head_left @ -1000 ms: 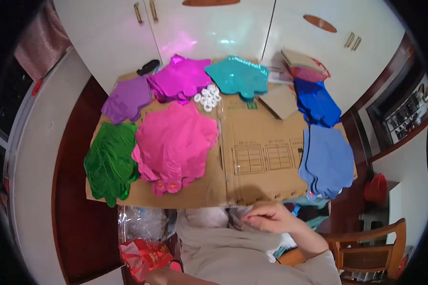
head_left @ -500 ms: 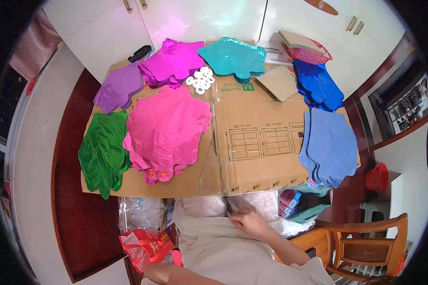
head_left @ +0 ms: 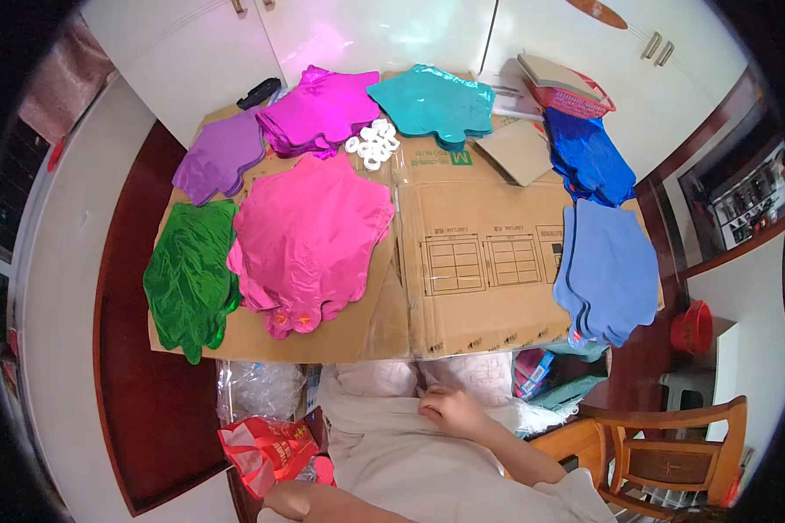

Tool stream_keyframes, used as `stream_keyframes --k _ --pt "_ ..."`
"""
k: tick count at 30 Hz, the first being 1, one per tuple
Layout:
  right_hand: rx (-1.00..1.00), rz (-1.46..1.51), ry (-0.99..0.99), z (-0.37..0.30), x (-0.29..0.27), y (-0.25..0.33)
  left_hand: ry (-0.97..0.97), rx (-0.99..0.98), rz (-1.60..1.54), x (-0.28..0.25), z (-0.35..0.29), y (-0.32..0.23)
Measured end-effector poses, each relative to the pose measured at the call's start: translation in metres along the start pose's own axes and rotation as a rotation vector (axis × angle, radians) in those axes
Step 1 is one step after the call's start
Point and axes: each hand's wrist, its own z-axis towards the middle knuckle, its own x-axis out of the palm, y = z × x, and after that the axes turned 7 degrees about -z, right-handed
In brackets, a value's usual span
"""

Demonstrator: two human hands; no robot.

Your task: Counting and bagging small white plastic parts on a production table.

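My right hand [head_left: 452,410] rests on my lap at the hem of my light shirt [head_left: 401,444], its fingers curled in. Whatever they hold, if anything, is hidden. Only part of my left arm [head_left: 301,501] shows at the lower edge; its hand is out of sight. Ahead lies a large flattened cardboard sheet [head_left: 488,205]. Flat, scalloped stacks of shiny foil, like uninflated balloons, are spread around it: pink [head_left: 310,235], green [head_left: 190,279], purple [head_left: 221,157], magenta [head_left: 323,106], teal [head_left: 436,105], dark blue [head_left: 589,157] and pale blue [head_left: 610,270]. Small white rings [head_left: 375,144] cluster near the middle.
A cardboard piece [head_left: 516,154] and a red basket [head_left: 576,100] are at the far right. White cabinets [head_left: 375,35] stand behind. Below the near edge are a clear plastic bag [head_left: 262,392], a red bag [head_left: 270,453] and a green bag [head_left: 576,383]. A wooden chair [head_left: 672,449] stands at right.
The fingers of my right hand, more stretched out before, have curled in. The whole view has shifted slightly; the stacks have stayed in place.
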Motion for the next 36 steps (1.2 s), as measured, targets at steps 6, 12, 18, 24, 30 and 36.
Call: stream_keyframes --k 6,12,18,24,30,36 --pt "0.093 0.407 0.065 -0.007 -0.030 0.012 0.274 -0.056 -0.141 0.001 -0.007 0.006" --pt "0.041 0.640 0.094 -0.013 -0.073 0.023 -0.244 -0.239 1.026 -0.038 -0.020 0.082" --pt "0.131 0.853 -0.365 -0.042 -0.140 0.006 -0.411 -0.584 0.789 -0.067 -0.055 0.051" --pt "0.066 0.752 -0.847 -0.070 -0.215 0.006 -0.903 -0.349 0.720 -0.084 -0.102 -0.059" --pt "-0.138 0.523 -0.870 -0.050 -0.261 0.050 -0.695 0.289 0.455 -0.071 -0.039 -0.131" --pt "-0.249 0.363 -0.620 0.000 -0.307 0.116 -0.436 0.368 0.456 -0.018 0.077 -0.183"
